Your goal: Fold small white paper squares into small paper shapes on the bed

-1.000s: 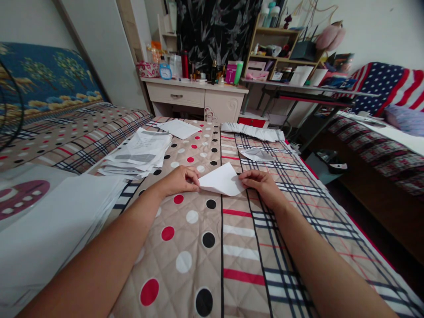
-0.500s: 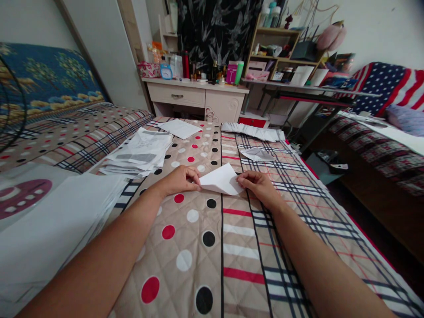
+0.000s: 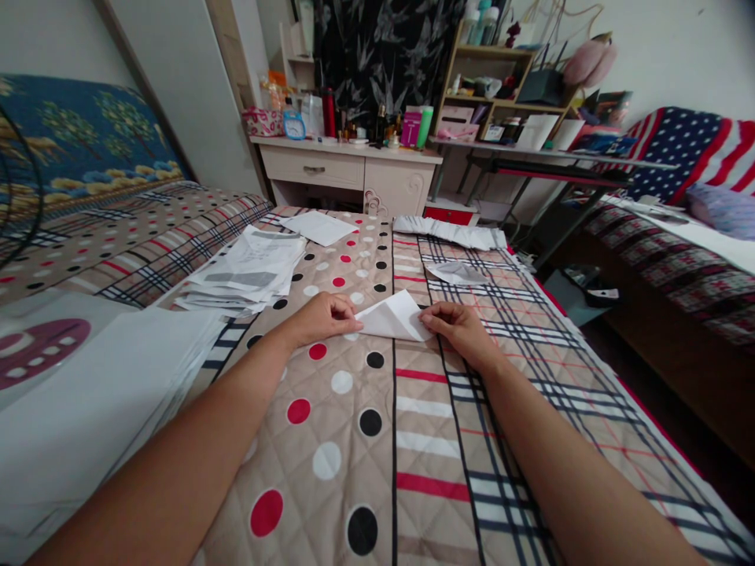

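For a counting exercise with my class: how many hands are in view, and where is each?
2: the left hand pinches the left end of the white paper above the bed cover; the right hand pinches its right end. No others show.

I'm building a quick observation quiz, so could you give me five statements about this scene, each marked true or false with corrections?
1. The left hand and right hand both hold the folded white paper. True.
2. The alarm clock is red. False: the alarm clock is blue.
3. A stack of printed sheets lies left of the folded white paper. True.
4. The bedspread is plain. False: the bedspread has dots, stripes and plaid.
5. The stars-and-stripes cloth is at the picture's left. False: the stars-and-stripes cloth is at the right.
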Tool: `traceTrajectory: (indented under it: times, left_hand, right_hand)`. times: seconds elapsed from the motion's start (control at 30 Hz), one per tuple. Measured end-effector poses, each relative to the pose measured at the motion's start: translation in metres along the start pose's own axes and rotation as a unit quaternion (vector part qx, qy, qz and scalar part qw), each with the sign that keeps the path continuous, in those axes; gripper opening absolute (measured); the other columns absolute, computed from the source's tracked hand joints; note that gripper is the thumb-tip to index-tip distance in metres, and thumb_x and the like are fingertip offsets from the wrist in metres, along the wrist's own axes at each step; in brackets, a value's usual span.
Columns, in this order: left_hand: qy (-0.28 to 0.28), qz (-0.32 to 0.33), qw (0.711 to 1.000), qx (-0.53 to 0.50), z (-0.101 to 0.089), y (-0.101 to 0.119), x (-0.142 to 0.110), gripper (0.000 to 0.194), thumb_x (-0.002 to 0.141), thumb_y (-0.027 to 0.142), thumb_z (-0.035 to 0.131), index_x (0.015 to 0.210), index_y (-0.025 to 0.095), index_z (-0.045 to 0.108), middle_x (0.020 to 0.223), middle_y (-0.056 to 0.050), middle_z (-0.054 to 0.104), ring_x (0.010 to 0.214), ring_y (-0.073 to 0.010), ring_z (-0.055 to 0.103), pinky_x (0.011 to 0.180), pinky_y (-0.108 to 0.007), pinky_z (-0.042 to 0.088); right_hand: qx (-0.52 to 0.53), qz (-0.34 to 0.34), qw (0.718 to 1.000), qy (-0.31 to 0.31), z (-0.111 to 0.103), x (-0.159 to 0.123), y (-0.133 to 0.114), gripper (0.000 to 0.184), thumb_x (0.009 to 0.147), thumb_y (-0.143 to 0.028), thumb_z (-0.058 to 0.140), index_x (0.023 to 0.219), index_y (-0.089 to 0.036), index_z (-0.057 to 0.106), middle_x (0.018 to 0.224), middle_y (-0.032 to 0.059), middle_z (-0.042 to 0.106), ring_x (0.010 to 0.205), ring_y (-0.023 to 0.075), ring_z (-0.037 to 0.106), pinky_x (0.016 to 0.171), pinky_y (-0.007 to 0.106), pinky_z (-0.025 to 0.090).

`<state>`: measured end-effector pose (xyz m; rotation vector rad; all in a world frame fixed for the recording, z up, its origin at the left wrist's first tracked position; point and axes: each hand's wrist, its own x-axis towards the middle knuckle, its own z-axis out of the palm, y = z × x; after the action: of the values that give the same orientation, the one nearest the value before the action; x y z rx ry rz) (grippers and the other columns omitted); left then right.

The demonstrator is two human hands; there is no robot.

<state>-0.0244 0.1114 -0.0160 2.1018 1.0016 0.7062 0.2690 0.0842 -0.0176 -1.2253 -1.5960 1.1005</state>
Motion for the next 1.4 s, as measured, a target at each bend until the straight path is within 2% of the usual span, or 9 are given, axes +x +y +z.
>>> traceTrajectory:
  times: [0.5,0.67,0.77,0.8,0.87,0.97,1.03,1.17,1.4]
  left_hand:
    - [0.004,-0.005,1.0,0.01,0.002,-0.001,0.0,0.028,0.075,0.04,0.07,0.062,0.015,0.067,0.081,-0.004,0.064,0.071,-0.0132,0.058,0.066,-0.026,0.042]
    - [0.008,0.001,1.0,0.016,0.002,-0.001,0.001,0.028,0.075,0.041,0.07,0.063,0.015,0.069,0.079,-0.004,0.065,0.071,-0.0131,0.058,0.066,-0.025,0.043]
    - [0.002,0.007,1.0,0.015,0.002,0.002,0.0,0.029,0.075,0.043,0.069,0.068,0.015,0.071,0.08,-0.004,0.066,0.072,-0.0136,0.059,0.067,-0.025,0.044]
    - [0.001,0.008,1.0,0.008,0.002,0.004,0.0,0.03,0.077,0.044,0.068,0.07,0.015,0.072,0.08,-0.004,0.066,0.072,-0.0139,0.059,0.067,-0.025,0.045]
    - [0.003,-0.004,1.0,-0.019,0.001,0.008,-0.001,0.034,0.082,0.046,0.06,0.076,0.015,0.073,0.081,-0.005,0.068,0.072,-0.0139,0.059,0.068,-0.025,0.045]
    - [0.018,-0.04,0.997,-0.063,-0.001,0.01,-0.002,0.037,0.089,0.042,0.049,0.087,0.014,0.074,0.081,-0.006,0.069,0.069,-0.0131,0.059,0.069,-0.026,0.047]
    - [0.016,-0.048,0.996,-0.071,-0.001,0.009,-0.003,0.029,0.086,0.034,0.054,0.094,0.015,0.074,0.084,-0.006,0.071,0.071,-0.0138,0.061,0.07,-0.026,0.048]
    - [0.021,-0.016,0.999,-0.04,0.002,0.004,-0.001,0.023,0.078,0.021,0.06,0.096,0.018,0.074,0.102,-0.006,0.071,0.09,-0.0172,0.064,0.08,-0.028,0.051]
    - [0.061,0.027,0.998,-0.011,0.008,0.009,0.0,0.024,0.076,0.014,0.063,0.096,0.02,0.075,0.116,-0.009,0.062,0.105,-0.0193,0.06,0.092,-0.034,0.049]
  right_hand:
    - [-0.021,-0.011,1.0,0.001,-0.001,0.0,-0.001,0.028,0.073,-0.045,0.068,0.075,-0.017,0.068,0.074,0.0021,0.064,0.067,0.0143,0.054,0.063,0.027,0.041]
    - [-0.14,-0.074,0.987,0.023,0.013,-0.007,-0.015,0.033,0.074,-0.048,0.068,0.086,-0.017,0.068,0.081,0.0041,0.066,0.068,0.0152,0.054,0.062,0.027,0.041]
    - [-0.263,-0.153,0.951,0.046,0.036,-0.016,-0.029,0.039,0.07,-0.039,0.075,0.105,-0.021,0.066,0.094,0.0044,0.066,0.072,0.0162,0.054,0.064,0.029,0.041]
    - [-0.289,-0.17,0.941,0.05,0.043,-0.019,-0.033,0.034,0.073,-0.033,0.072,0.104,-0.022,0.066,0.094,0.0043,0.066,0.074,0.0171,0.055,0.064,0.029,0.041]
    - [-0.321,-0.22,0.921,0.03,0.053,-0.022,-0.038,0.015,0.077,-0.016,0.063,0.088,-0.023,0.069,0.089,0.0049,0.065,0.081,0.0196,0.056,0.067,0.03,0.041]
    - [-0.342,-0.268,0.9,0.029,0.051,-0.021,-0.035,0.029,0.068,0.002,0.053,0.075,-0.022,0.068,0.085,0.0056,0.065,0.086,0.022,0.054,0.072,0.032,0.04]
    - [-0.33,-0.265,0.905,0.04,0.043,-0.016,-0.027,0.034,0.063,0.007,0.049,0.072,-0.021,0.067,0.086,0.0056,0.066,0.085,0.0218,0.054,0.076,0.033,0.04]
    - [-0.249,-0.214,0.944,0.043,0.029,-0.008,-0.011,0.037,0.056,0.01,0.041,0.066,-0.02,0.061,0.083,0.0042,0.068,0.085,0.0199,0.059,0.081,0.032,0.043]
    - [-0.183,-0.202,0.962,0.025,0.031,-0.007,-0.006,0.038,0.053,0.008,0.038,0.067,-0.019,0.06,0.082,0.0039,0.069,0.085,0.0196,0.062,0.081,0.031,0.045]
